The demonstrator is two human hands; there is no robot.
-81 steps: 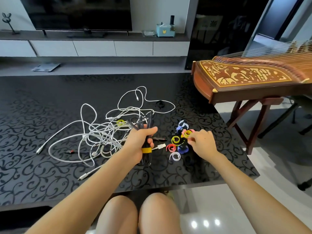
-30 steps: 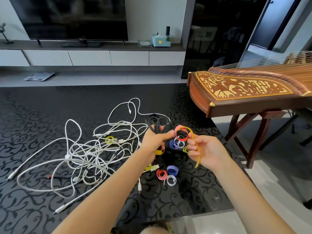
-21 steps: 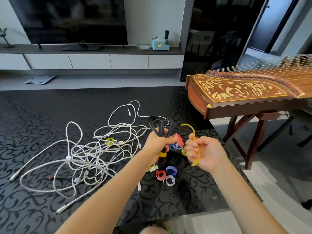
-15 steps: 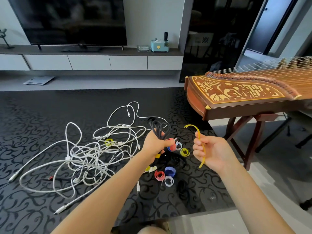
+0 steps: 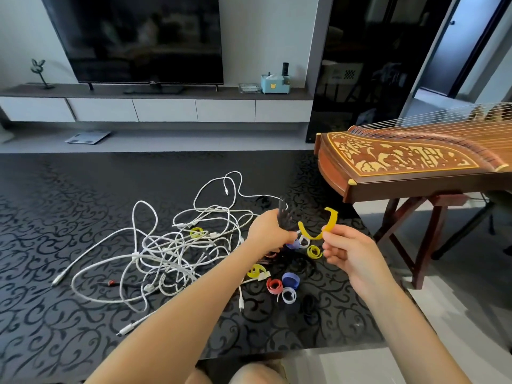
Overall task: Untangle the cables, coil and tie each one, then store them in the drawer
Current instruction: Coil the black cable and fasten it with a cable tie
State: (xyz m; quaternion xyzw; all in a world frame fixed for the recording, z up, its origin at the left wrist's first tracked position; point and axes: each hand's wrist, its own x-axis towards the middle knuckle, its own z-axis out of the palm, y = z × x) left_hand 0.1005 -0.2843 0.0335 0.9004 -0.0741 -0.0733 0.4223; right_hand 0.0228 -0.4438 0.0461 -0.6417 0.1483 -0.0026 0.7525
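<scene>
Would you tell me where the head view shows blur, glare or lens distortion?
Head view: the black cable bundle in the left hand is motion-smeared, while the yellow tie pinched by the right hand is fairly sharp. Head view: the TV screen mirrors the room dimly. Head view: wide-angle distortion leans the door frame inward.

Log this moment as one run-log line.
left hand: grips coiled black cable | right hand: pinches open yellow tie, not yet wrapped | white cables: tangled on table | spare ties: rolled
</scene>
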